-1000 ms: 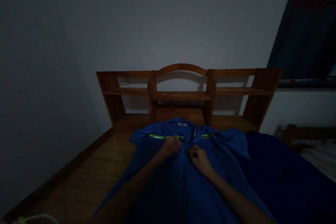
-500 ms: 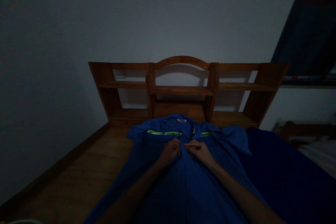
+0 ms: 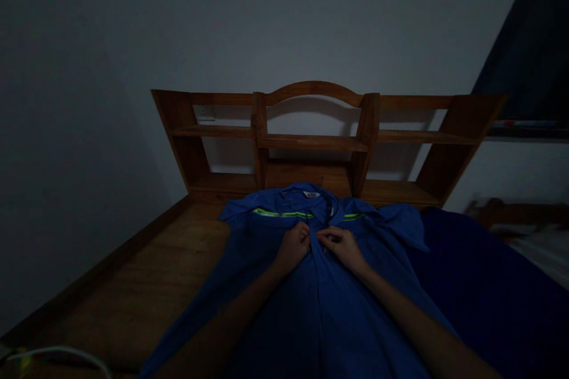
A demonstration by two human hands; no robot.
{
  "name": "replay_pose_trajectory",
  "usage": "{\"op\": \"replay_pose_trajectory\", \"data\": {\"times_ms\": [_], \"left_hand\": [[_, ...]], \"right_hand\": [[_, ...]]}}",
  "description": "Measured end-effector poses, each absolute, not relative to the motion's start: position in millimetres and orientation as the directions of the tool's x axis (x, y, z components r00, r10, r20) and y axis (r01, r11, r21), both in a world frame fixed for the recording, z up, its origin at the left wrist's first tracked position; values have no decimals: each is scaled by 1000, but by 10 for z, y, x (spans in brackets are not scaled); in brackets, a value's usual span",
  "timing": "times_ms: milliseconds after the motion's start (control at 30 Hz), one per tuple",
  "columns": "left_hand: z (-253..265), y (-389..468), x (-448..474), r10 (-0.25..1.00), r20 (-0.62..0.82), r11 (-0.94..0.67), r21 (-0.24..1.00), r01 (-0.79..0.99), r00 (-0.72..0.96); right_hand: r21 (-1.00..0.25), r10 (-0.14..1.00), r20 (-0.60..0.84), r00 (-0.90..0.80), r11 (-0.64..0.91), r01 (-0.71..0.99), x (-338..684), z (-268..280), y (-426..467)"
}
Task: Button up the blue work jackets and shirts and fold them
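Dim room, brown wooden bed (image 3: 178, 260): blue short-sleeved fabric shirt (image 3: 347, 320) spread on it, front up. Left hand (image 3: 307, 238) curled at the front placket (image 3: 317, 269), hold hidden; right hand (image 3: 319, 235) pinching its edge. Beyond: brown wooden shelved headboard (image 3: 313, 143).

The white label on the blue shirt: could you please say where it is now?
In the head view, the white label sits slightly right of centre, inside the collar of the blue shirt, in front of the wooden headboard.
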State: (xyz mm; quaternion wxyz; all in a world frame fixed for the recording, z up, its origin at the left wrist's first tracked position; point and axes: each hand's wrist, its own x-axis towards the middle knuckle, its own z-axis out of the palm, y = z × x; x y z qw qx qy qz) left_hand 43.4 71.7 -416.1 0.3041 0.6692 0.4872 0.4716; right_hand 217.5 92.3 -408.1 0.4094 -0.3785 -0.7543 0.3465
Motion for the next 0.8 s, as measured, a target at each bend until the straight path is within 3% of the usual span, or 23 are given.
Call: {"op": "replay_pose_trajectory", "data": {"times_ms": [433,800], "left_hand": [[-4068,613,479,954,300,-266,844,466,2],[-4275,813,459,984,111,-63,946,317,-138]], "right_hand": [[-923,875,234,-424,337,185,2104,-4178,1044],[-774,825,356,-438,523,356,2112,-4114,920]]}}
